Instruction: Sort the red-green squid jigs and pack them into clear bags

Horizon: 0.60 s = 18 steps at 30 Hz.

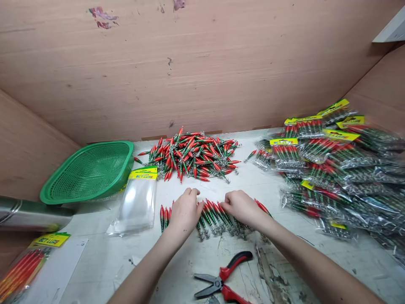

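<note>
Red/green lures (pixel 217 215) line up nr L hand (pixel 187 210), R hand (pixel 243 207); grips unclear.

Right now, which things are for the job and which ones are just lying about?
Probably for the job:
row of lures, with the left hand and right hand at it
pile of lures
clear bags
filled bags

Seemingly just lying about:
pliers
green basket
shiny metal cylinder

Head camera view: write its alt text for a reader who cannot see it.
A person's left hand and right hand are at a row of red-and-green lures on a white table, with a loose heap beyond. Bagged lures pile up at right; a green basket and clear bags are at left, open pliers at the bottom.
</note>
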Each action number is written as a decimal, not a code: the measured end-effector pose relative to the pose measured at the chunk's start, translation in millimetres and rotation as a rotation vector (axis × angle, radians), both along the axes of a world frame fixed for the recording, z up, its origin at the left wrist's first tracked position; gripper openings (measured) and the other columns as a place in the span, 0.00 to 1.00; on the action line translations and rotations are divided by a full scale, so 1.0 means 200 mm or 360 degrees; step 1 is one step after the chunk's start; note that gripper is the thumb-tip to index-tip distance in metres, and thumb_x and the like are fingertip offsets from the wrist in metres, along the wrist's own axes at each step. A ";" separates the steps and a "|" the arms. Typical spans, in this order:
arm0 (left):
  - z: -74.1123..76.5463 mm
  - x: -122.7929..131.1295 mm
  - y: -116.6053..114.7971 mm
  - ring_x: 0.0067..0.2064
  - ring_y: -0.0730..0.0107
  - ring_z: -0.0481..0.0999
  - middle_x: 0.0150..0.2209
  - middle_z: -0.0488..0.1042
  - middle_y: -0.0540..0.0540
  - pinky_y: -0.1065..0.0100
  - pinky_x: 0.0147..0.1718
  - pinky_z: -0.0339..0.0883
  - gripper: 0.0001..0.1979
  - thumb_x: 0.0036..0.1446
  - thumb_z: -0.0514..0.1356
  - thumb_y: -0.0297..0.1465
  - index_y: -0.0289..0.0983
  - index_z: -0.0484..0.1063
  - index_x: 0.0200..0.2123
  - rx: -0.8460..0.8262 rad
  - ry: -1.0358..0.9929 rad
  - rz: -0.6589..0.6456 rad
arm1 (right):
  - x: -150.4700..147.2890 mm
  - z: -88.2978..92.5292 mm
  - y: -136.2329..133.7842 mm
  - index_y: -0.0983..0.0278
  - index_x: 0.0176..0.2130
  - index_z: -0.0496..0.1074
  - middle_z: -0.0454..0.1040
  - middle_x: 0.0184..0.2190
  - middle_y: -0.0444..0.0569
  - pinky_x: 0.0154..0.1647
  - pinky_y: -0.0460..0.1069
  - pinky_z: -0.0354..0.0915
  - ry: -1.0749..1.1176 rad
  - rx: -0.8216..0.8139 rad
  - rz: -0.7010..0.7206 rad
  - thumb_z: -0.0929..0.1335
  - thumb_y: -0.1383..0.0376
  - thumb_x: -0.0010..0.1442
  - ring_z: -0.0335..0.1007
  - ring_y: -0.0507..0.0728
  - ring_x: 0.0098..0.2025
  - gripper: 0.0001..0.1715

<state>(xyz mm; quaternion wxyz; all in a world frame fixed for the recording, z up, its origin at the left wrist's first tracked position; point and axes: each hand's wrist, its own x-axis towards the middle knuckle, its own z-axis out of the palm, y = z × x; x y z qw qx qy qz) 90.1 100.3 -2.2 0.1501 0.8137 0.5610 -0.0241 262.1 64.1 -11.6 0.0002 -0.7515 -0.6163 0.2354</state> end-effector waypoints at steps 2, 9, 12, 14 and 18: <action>0.00 0.05 0.07 0.42 0.62 0.76 0.48 0.72 0.42 0.65 0.36 0.66 0.13 0.61 0.54 0.31 0.38 0.68 0.49 0.0102 0.0010 -0.0070 | 0.04 0.01 0.06 0.63 0.33 0.75 0.78 0.30 0.51 0.29 0.46 0.58 -0.0035 0.0095 -0.0085 0.64 0.63 0.61 0.75 0.57 0.34 0.11; -0.04 0.24 0.29 0.48 0.60 0.72 0.48 0.70 0.41 0.67 0.36 0.67 0.13 0.60 0.49 0.21 0.37 0.72 0.40 0.0355 0.0088 -0.0318 | 0.03 0.03 0.30 0.65 0.45 0.71 0.78 0.40 0.58 0.39 0.51 0.63 -0.0190 0.0394 -0.0220 0.62 0.63 0.64 0.75 0.63 0.43 0.13; -0.05 0.26 0.33 0.46 0.59 0.72 0.48 0.70 0.39 0.65 0.34 0.68 0.12 0.59 0.50 0.20 0.34 0.73 0.38 0.0404 0.0096 -0.0394 | -0.02 0.00 0.35 0.68 0.43 0.71 0.77 0.39 0.62 0.40 0.52 0.63 -0.0175 0.0445 -0.0219 0.62 0.66 0.63 0.75 0.64 0.42 0.12; -0.06 0.26 0.34 0.45 0.60 0.72 0.48 0.71 0.40 0.65 0.34 0.68 0.11 0.59 0.52 0.19 0.33 0.72 0.38 0.0430 0.0076 -0.0445 | -0.02 0.00 0.36 0.69 0.41 0.71 0.77 0.37 0.63 0.39 0.52 0.63 -0.0133 0.0485 -0.0244 0.62 0.67 0.62 0.75 0.64 0.41 0.11; -0.07 0.20 0.36 0.47 0.61 0.73 0.47 0.72 0.40 0.68 0.32 0.67 0.11 0.58 0.53 0.20 0.36 0.73 0.37 0.0496 -0.0007 -0.0492 | 0.05 0.00 0.34 0.66 0.37 0.71 0.77 0.31 0.55 0.35 0.49 0.61 0.0058 0.0618 -0.0322 0.64 0.65 0.59 0.74 0.60 0.36 0.09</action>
